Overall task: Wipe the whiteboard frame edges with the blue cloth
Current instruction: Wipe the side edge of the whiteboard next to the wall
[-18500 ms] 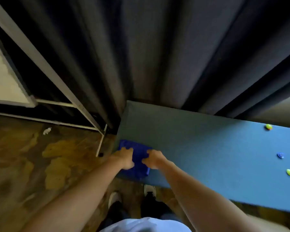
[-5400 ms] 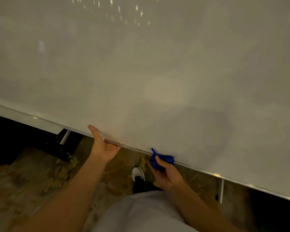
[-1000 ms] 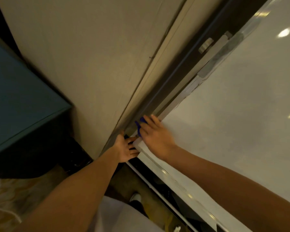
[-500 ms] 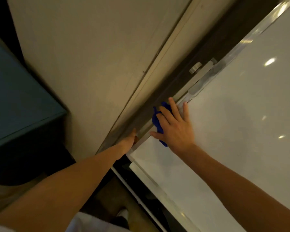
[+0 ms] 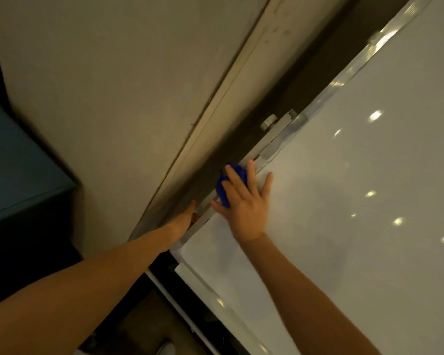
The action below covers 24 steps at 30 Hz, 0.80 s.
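The whiteboard (image 5: 356, 201) fills the right side, its metal side frame edge (image 5: 344, 80) running diagonally up to the right. My right hand (image 5: 244, 201) lies flat with fingers spread over that edge, pressing the blue cloth (image 5: 224, 185) against the frame. Only a bunched part of the cloth shows past my fingers. My left hand (image 5: 183, 221) holds the frame edge just below, near the board's lower corner; its fingers are hidden behind the edge.
A beige wall (image 5: 113, 85) with a pale vertical trim strip (image 5: 231, 93) stands close behind the frame. A metal bracket with a round knob (image 5: 269, 123) sits on the frame above my right hand. A blue-green panel (image 5: 16, 175) is at the left.
My right hand and the cloth have slid up along the side frame from the lower corner. My left hand stays at the edge near the corner.
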Each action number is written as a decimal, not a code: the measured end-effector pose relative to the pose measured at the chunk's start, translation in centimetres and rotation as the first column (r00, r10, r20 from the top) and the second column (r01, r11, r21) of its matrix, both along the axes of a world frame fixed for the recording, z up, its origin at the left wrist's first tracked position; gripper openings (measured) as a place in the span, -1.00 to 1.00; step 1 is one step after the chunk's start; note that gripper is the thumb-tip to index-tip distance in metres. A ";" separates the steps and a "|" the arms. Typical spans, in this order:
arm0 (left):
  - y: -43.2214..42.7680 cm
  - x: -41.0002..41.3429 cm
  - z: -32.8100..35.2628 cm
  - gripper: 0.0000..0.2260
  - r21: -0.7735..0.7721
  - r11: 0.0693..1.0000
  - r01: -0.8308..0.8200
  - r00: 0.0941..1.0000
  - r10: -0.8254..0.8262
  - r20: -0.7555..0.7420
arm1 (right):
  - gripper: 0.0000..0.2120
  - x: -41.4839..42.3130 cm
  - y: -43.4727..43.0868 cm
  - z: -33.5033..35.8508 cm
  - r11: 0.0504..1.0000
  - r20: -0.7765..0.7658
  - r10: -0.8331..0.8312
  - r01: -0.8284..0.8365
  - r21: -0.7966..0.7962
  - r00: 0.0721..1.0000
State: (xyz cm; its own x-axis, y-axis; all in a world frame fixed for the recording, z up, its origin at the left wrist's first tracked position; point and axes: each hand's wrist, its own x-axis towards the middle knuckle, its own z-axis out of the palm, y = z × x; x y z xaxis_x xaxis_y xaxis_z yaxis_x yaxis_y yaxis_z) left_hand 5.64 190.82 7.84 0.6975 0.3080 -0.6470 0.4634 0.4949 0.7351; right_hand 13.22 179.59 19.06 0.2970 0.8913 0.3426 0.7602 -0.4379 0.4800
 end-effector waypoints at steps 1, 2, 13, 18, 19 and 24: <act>-0.3 0.3 0.5 -0.45 -0.015 0.999 -0.050 0.996 0.051 0.068 | -0.50 -0.6 0.2 -0.9 0.999 -0.031 0.005 -0.006 -0.034 0.999; -0.3 0.5 0.7 -0.51 -0.020 0.996 -0.087 0.988 0.089 0.125 | -0.50 -0.9 0.3 -1.7 0.997 -0.033 0.009 -0.011 -0.072 0.999; -0.9 2.8 6.0 -0.52 0.392 0.918 0.063 0.952 -0.173 0.253 | -0.46 2.0 -3.6 4.3 0.885 -0.056 -0.172 0.180 0.429 0.983; -0.3 3.6 9.9 -0.47 0.528 0.849 0.009 0.915 -0.220 0.339 | -0.34 4.6 -0.7 11.1 0.867 0.004 -0.202 0.177 0.467 0.979; -0.1 3.7 10.7 -0.48 0.549 0.836 -0.014 0.912 -0.214 0.349 | -0.33 5.4 0.1 13.2 0.874 0.038 -0.214 0.174 0.455 0.976; 1.2 4.8 13.5 -0.37 0.686 0.725 -0.062 0.913 -0.237 0.333 | -0.27 5.6 2.6 17.3 0.870 0.042 -0.233 0.189 0.455 0.972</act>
State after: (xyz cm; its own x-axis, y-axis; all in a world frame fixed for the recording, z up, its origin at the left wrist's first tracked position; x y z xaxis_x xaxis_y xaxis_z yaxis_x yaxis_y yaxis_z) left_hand 10.46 191.98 21.33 0.8788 0.4765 0.0247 0.0951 -0.2258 0.9695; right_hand 18.78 182.22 36.36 0.4084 0.5579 0.7225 0.5873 -0.7665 0.2599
